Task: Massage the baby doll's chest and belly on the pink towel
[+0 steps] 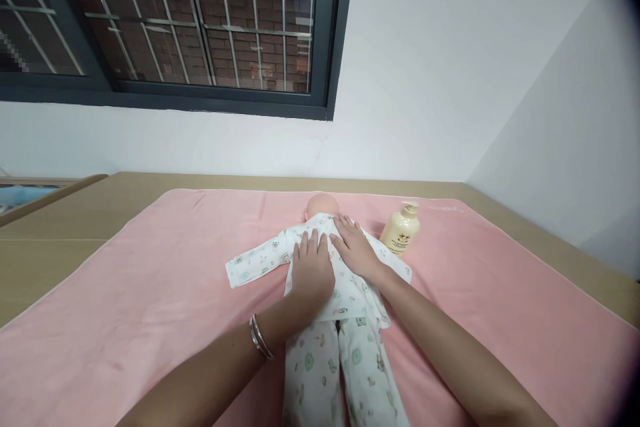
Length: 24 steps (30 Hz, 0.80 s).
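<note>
Two hands (pixel 313 272) outstretched flat, gripping nothing, on printed shirt (pixel 346 292) of doll (pixel 323 203); pump bottle (pixel 399 229) near right hand (pixel 357 250)

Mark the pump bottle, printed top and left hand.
Pump bottle (pixel 400 229): head view, body below the pump.
Printed top (pixel 346 288): head view, torso cloth between the wrists.
Left hand (pixel 313 271): head view, back of hand.

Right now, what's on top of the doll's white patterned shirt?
The left hand and right hand rest on the shirt. The parts of it beneath them are covered, so I can't see those.
</note>
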Available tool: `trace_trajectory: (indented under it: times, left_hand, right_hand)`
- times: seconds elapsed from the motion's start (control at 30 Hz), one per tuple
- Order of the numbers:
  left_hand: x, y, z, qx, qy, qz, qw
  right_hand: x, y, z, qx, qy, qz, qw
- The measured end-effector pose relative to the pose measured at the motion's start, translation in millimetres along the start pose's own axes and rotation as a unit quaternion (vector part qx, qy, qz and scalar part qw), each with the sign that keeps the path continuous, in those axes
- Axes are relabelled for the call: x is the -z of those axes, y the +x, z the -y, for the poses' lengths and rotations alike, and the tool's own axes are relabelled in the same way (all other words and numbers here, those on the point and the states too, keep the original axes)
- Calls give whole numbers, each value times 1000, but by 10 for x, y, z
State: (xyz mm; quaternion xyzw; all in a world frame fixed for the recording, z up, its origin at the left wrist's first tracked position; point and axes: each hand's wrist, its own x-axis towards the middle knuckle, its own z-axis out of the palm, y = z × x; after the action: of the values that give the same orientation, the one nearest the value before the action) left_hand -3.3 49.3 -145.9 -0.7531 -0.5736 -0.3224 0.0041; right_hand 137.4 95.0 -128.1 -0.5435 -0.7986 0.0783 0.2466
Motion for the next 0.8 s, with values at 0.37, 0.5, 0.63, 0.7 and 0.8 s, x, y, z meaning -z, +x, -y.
trace_trajectory:
  times: [0.37,0.5,0.63,0.7,0.8]
  left_hand:
    - [46,265,246,52,-87,53,993]
    - [23,237,217,44,-77,45,995]
    - [13,227,215,41,-71,39,996]
    - [10,222,214,42,-69,38,996]
    - [15,222,214,40,-60,39,997]
  right_hand:
    - [-176,-262,350,37,-8,-56,998]
    - [-166,-127,112,-12,52,-66,996]
    - [-189,-120,73,-12,52,-69,996]
    - [-195,-128,86,-13,49,-67,996]
    - [-187,-124,101,-15,42,-63,997]
